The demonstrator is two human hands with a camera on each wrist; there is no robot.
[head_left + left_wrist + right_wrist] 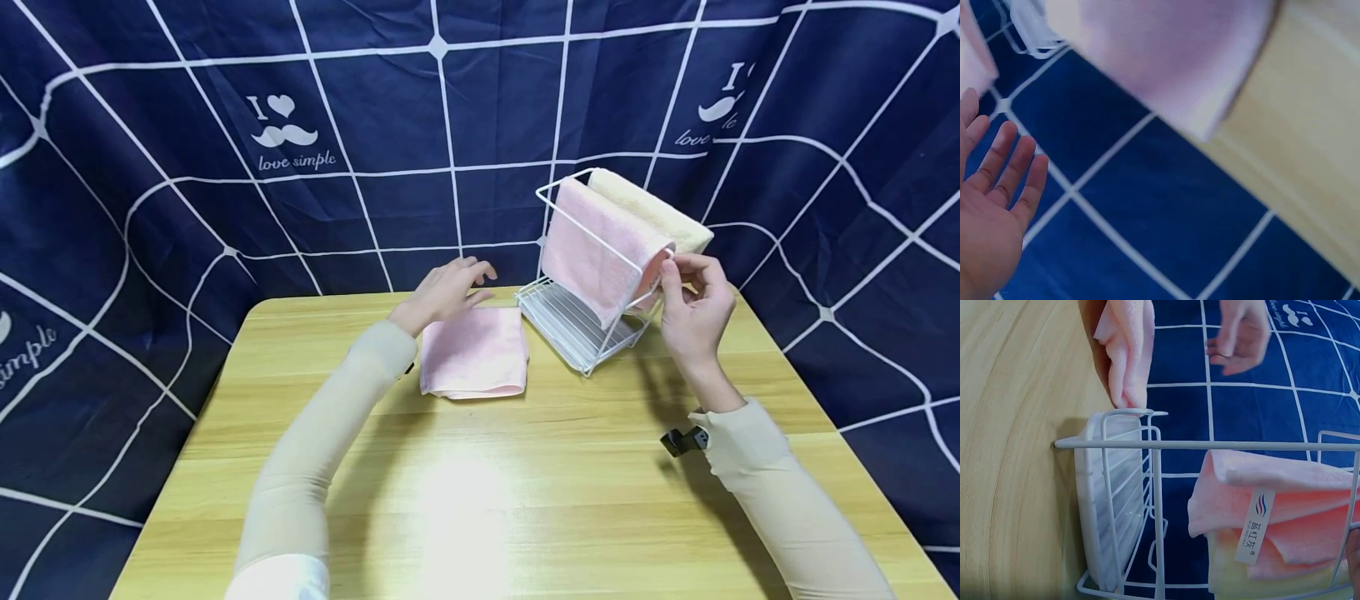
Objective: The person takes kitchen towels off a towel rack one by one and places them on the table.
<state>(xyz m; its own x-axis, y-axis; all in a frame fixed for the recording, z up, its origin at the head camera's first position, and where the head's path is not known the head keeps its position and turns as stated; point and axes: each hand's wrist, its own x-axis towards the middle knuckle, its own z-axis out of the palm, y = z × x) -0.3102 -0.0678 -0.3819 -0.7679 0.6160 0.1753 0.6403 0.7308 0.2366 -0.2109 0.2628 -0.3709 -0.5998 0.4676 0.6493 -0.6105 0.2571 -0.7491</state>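
Note:
A white wire rack stands at the table's back right, with a white slatted tray in its base. Over its upper wires hang a pink towel and, behind it, a cream towel. My right hand pinches the rack's upper wire at the near end, beside the pink towel's edge; only a bit of finger shows in the right wrist view. Left of the rack lies a folded pink towel. Just above its back edge hovers my left hand, fingers extended and holding nothing.
A pale wooden table carries everything. Dark blue cloth with white grid lines hangs behind it and along both sides. A printed paper tag dangles from the pink towel on the rack.

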